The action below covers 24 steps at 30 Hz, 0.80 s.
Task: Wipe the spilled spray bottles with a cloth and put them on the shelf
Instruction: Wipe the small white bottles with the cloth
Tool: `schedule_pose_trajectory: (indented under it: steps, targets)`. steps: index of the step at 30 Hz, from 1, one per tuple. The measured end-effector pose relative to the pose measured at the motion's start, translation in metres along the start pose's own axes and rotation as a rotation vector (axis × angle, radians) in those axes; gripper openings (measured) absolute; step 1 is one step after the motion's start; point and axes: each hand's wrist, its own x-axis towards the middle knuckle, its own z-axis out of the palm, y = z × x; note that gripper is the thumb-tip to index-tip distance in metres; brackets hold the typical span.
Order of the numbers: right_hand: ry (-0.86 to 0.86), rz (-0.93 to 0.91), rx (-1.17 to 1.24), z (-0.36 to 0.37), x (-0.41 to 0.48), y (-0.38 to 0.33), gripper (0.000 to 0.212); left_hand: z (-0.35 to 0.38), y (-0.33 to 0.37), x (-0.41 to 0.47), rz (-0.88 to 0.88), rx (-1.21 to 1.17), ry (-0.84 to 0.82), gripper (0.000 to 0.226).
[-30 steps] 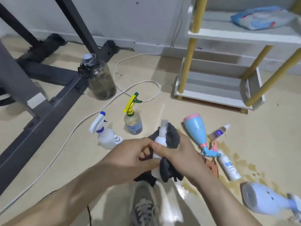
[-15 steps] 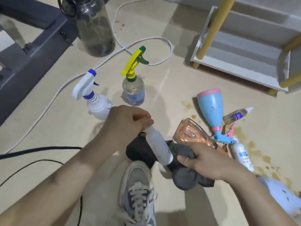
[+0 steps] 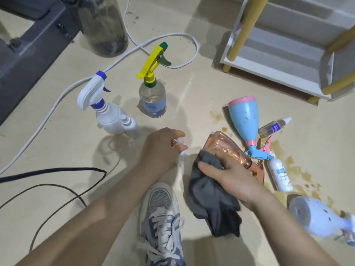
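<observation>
Left hand [image 3: 160, 149] pinched white bottle [image 3: 181, 157] by its cap, just ahead of shoe [image 3: 161, 212]; right hand [image 3: 230, 175] clutched cloth [image 3: 211, 197] against pink bottle [image 3: 229, 148], right of shoe; advisable: wrap cloth fully, wipe base-to-neck.

Nine small bottles [image 3: 153, 96] out there, one big dark jug [image 3: 103, 25], one grey cloth [image 3: 211, 198], one shelf [image 3: 269, 73], one shoe [image 3: 161, 217], one white cable [image 3: 57, 96], two black cables [image 3: 57, 170].

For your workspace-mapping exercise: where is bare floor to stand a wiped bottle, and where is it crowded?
Bare floor lies between the yellow-trigger bottle and the shelf. Crowded and stained around the blue bottle, beyond the right hand.
</observation>
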Motion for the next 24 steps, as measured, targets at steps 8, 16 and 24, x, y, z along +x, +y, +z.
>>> schedule_pose_trajectory:
  steps: [8,16,24]
  targets:
    - [0.255,-0.215,0.376,0.077,0.048,0.026,0.03,0.014,-0.004,-0.017,-0.134,-0.212,0.002,0.032]
    - [0.233,-0.078,0.511,0.096,0.079,0.035,0.055,0.008,-0.031,-0.028,-0.171,-0.288,0.122,0.018]
    - [0.241,-0.292,0.215,0.122,0.062,0.049,0.033,-0.002,-0.049,-0.041,-0.183,-0.247,0.208,0.032]
